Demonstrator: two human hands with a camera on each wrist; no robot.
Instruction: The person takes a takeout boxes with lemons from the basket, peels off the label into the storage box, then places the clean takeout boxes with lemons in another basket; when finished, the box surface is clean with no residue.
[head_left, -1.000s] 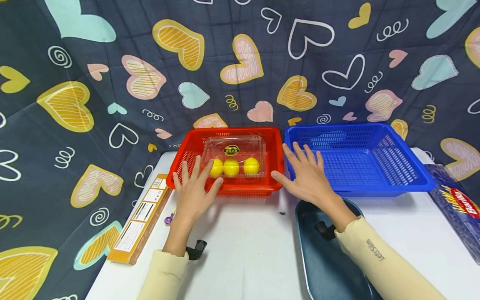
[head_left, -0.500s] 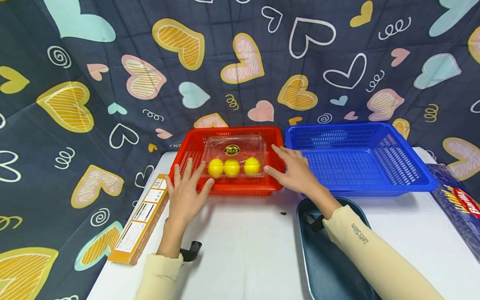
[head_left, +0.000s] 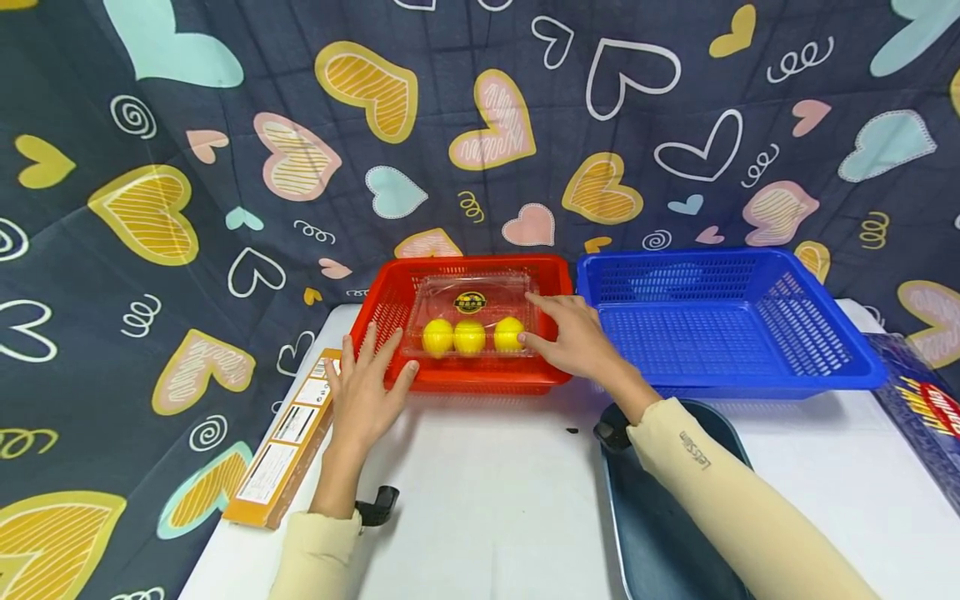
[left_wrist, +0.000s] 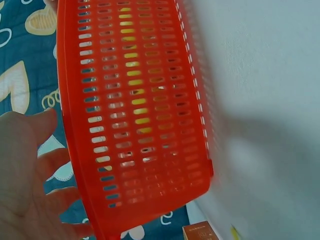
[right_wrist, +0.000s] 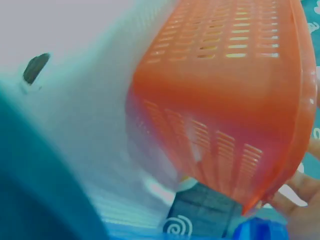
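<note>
Nearest, the forearms are covered by cream sleeves [head_left: 720, 492], and dark lettering is printed on the right one. Beneath the right forearm, a dark tray [head_left: 645, 525] is partly hidden, set on a white table [head_left: 487, 492]. A black device [head_left: 378, 506] is worn at the left wrist. Toward the left edge of the table an orange box [head_left: 288, 429] is laid at a slant, and at the far right a dark blue packet [head_left: 930, 408] is cut off by the frame.

The left hand [head_left: 367, 404] is held at the near left corner of the red basket [head_left: 487, 383], its fingers spread wide and nothing grasped; whether the rim is touched cannot be told. The right hand [head_left: 573, 337] is held over the basket's right side, thumb and fingers parted, the tips brought to the right end of a clear container [head_left: 487, 315]; contact there cannot be made out, and no grip is seen.

The container is set inside the red basket. Along its near side, three yellow balls [head_left: 469, 338] are held, two close together and the third apart, nearest the right thumb. Beyond them, a black-and-yellow label [head_left: 470, 302] is borne on the lid.

Just to the right, a blue basket [head_left: 690, 342] is placed. Behind everything, a dark cloth [head_left: 247, 225] patterned with hearts is hung.
</note>
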